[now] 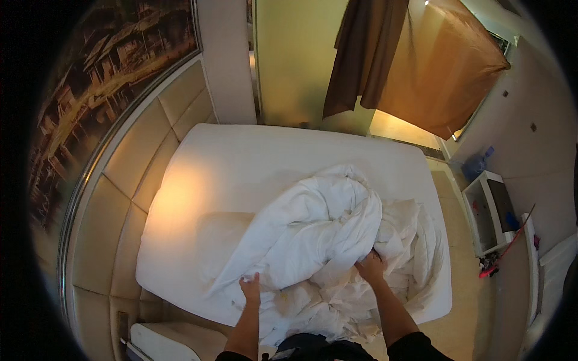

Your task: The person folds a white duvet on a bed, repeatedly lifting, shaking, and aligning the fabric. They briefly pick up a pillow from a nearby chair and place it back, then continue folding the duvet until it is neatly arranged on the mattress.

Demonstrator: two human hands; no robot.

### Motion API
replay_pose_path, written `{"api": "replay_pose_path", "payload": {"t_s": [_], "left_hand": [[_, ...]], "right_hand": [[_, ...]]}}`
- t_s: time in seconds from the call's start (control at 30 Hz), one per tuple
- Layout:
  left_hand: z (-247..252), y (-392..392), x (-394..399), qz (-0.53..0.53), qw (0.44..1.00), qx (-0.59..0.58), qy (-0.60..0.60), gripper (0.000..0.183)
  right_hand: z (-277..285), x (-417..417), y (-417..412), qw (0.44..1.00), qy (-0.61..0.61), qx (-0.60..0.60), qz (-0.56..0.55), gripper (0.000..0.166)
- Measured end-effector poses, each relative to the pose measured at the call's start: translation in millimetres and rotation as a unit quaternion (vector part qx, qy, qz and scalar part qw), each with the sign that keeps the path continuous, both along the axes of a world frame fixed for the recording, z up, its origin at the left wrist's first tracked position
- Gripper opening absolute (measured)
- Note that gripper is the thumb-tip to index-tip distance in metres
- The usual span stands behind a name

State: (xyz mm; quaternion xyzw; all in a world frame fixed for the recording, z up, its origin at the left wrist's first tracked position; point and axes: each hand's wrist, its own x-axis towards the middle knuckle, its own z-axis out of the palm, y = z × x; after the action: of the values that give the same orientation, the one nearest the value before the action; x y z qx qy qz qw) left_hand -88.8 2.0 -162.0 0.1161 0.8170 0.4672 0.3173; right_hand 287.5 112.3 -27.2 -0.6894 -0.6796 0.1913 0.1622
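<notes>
A bulky white duvet [311,221] lies bunched on the near half of a bed with a white fitted sheet [280,149]. My left hand [250,286] grips the duvet's edge at its lower left. Further right, my right hand [372,266] is closed on a fold of the same duvet, its fingertips partly hidden in the cloth. Below and to the right of the duvet spreads a crumpled, thinner white cover [334,293], which hangs over the near side of the bed towards my body.
A padded beige headboard [149,167] borders the bed on the left. Near it stands a white bedside table [167,340]. Brown curtains [429,67] hang beyond the bed. At right are a white cabinet [485,214], a blue plastic bag [476,164] and a red-handled broom [505,248].
</notes>
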Motion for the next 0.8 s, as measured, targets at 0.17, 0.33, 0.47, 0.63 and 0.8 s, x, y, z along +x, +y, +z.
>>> {"api": "replay_pose_path", "payload": {"t_s": [0.17, 0.33, 0.47, 0.63, 0.8], "left_hand": [[45.7, 39.0, -38.7, 0.207, 0.831, 0.287, -0.429, 0.044], [21.0, 91.2, -71.9, 0.098, 0.860, 0.367, -0.341, 0.033], [165.7, 193.8, -63.1, 0.014, 0.831, 0.453, -0.323, 0.030], [218.2, 266.2, -59.4, -0.168, 0.806, 0.488, -0.290, 0.052], [89.9, 190.1, -42.9, -0.378, 0.890, 0.238, 0.092, 0.073]], "right_hand": [[-3.7, -59.6, -52.1, 0.970, -0.006, 0.245, 0.002, 0.068], [-37.0, -147.2, -85.7, 0.972, 0.222, 0.041, 0.062, 0.059], [-79.6, -163.4, -41.5, 0.852, 0.462, -0.210, -0.130, 0.063], [-64.2, -172.6, 2.7, 0.667, 0.538, -0.321, -0.404, 0.076], [-65.9, -189.9, 6.5, 0.654, 0.501, -0.318, -0.469, 0.068]]}}
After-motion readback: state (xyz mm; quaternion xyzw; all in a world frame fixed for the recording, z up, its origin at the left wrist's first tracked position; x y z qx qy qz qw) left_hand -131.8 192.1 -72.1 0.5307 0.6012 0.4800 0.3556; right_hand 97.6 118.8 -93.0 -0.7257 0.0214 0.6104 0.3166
